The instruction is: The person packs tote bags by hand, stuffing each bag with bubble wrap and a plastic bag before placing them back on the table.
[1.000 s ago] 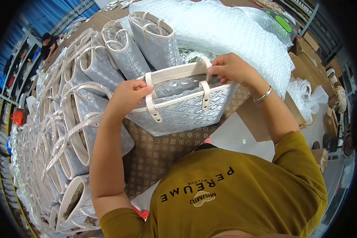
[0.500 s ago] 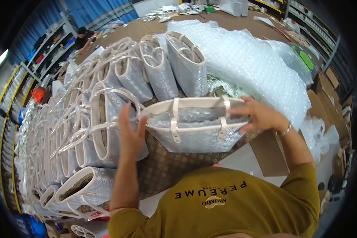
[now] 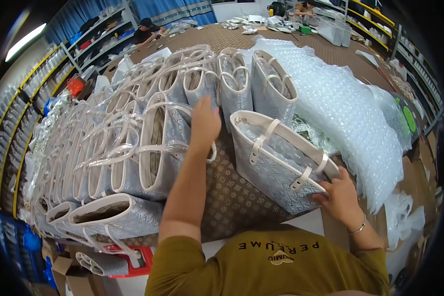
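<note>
My right hand (image 3: pixel 338 196) grips the right end of a silvery-grey handbag (image 3: pixel 276 170) with cream trim, thumb and fingers on its rim. This bag is tilted on the brown patterned tabletop, with clear plastic filling inside and two cream straps. My left hand (image 3: pixel 205 123) is stretched over the gap beside a larger grey handbag (image 3: pixel 165 148) with plastic-wrapped straps. It is seen from the back, and its fingers are blurred and partly hidden. Just beyond its fingertips stands another upright handbag (image 3: pixel 196 84).
Many similar bags stand packed on the left, one handbag (image 3: pixel 116 217) lying at the front. A bubble wrap sheet (image 3: pixel 330 103) spreads along the right. Cardboard boxes (image 3: pixel 69 271) are at lower left. A co-worker (image 3: pixel 147 33) sits at the far table; shelves (image 3: pixel 101 37) line the walls.
My left hand has left the held handbag and moved forward to the standing bags. The handbag in my right hand has swung, its left end now farther away. The view has shifted.
</note>
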Available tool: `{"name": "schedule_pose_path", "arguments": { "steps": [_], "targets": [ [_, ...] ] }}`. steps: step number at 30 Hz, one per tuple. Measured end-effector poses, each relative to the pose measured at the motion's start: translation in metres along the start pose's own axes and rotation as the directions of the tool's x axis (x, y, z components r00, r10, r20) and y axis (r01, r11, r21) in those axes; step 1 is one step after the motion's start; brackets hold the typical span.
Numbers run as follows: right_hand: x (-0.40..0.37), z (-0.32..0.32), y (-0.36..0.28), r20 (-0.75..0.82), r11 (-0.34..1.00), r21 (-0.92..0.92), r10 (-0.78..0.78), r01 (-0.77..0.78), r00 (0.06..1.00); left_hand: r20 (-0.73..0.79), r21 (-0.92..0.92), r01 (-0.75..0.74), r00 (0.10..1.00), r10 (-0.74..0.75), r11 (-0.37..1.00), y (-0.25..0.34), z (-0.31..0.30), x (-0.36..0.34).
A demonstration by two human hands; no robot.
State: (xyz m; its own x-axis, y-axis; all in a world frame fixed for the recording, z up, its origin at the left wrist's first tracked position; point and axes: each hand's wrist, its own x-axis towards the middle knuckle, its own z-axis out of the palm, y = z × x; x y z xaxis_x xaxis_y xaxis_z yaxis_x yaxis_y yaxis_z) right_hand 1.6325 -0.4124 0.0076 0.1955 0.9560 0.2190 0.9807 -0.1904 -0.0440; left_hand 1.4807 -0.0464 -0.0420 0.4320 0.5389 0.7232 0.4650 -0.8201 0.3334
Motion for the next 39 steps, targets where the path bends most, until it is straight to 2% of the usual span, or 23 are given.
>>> {"name": "schedule_pose_path", "arguments": {
  "steps": [2,3,5,6,9,10,13,15,17,19,21,24,28,30,31,33,37,39],
  "targets": [
    [0.004,-0.006,-0.002,0.038,1.0,-0.005,-0.012,0.012,0.999,0.232,0.266,0.153,0.948,-0.217,0.952,0.006,-0.008,0.049],
    [0.006,-0.008,0.0,0.031,1.0,-0.011,-0.019,0.019,0.999,0.221,0.266,0.156,0.951,-0.217,0.951,-0.001,-0.003,0.063],
    [0.007,-0.009,0.006,0.045,0.995,0.038,-0.096,0.094,0.994,0.256,0.62,0.202,0.861,-0.439,0.758,-0.02,0.007,0.086],
    [0.009,-0.009,0.01,0.051,0.989,0.065,-0.132,0.129,0.99,0.248,0.62,0.201,0.867,-0.432,0.759,-0.034,0.012,0.093],
    [0.014,-0.005,0.007,0.047,0.987,0.128,-0.109,0.102,0.993,0.363,0.42,0.408,0.743,-0.562,0.811,-0.075,0.026,0.098],
    [0.014,-0.003,0.002,0.051,0.983,0.16,-0.095,0.085,0.994,0.377,0.427,0.39,0.743,-0.553,0.816,-0.074,0.026,0.104],
    [0.033,0.003,-0.015,0.05,0.985,0.159,-0.075,0.066,0.996,0.255,0.329,0.33,0.871,-0.42,0.885,-0.064,0.016,0.137],
    [0.048,0.008,-0.029,0.052,0.986,0.155,-0.069,0.06,0.996,0.219,0.33,0.23,0.925,-0.312,0.915,-0.053,-0.01,0.158],
    [0.062,0.014,-0.043,-0.004,0.99,0.102,-0.098,0.098,0.995,0.152,0.248,0.226,0.951,-0.268,0.942,-0.06,-0.041,0.181],
    [0.077,0.02,-0.058,-0.026,0.991,0.081,-0.104,0.106,0.994,0.113,0.171,0.134,0.981,-0.155,0.976,-0.057,-0.088,0.192],
    [0.096,0.024,-0.07,-0.003,0.989,0.086,-0.117,0.117,0.993,0.064,0.229,0.108,0.99,-0.125,0.968,-0.041,-0.14,0.189],
    [0.134,0.032,-0.092,0.015,0.996,0.075,-0.048,0.047,0.999,-0.154,0.296,0.087,0.987,-0.042,0.951,-0.038,-0.193,0.181],
    [0.177,0.029,-0.105,0.019,0.982,0.055,0.179,-0.18,0.984,-0.245,0.301,0.049,0.969,0.027,0.952,-0.012,-0.263,0.152],
    [0.192,0.028,-0.107,-0.045,0.976,0.075,0.208,-0.204,0.977,-0.319,0.086,0.011,0.948,0.017,0.996,-0.015,-0.288,0.132],
    [0.202,0.025,-0.112,-0.047,0.977,0.085,0.2,-0.195,0.979,-0.312,0.086,0.013,0.95,0.015,0.996,-0.013,-0.301,0.12],
    [0.228,0.023,-0.127,-0.034,0.97,0.134,0.212,-0.205,0.977,-0.321,0.338,0.122,0.947,-0.008,0.933,-0.005,-0.324,0.095],
    [0.296,0.075,-0.16,-0.093,0.972,0.141,0.204,-0.19,0.974,-0.278,0.306,0.051,0.96,0.038,0.951,0.009,-0.353,0.046],
    [0.328,0.095,-0.172,-0.085,0.948,0.12,0.305,-0.294,0.949,-0.246,0.271,0.036,0.969,0.033,0.962,0.017,-0.367,0.021]
  ]
}}
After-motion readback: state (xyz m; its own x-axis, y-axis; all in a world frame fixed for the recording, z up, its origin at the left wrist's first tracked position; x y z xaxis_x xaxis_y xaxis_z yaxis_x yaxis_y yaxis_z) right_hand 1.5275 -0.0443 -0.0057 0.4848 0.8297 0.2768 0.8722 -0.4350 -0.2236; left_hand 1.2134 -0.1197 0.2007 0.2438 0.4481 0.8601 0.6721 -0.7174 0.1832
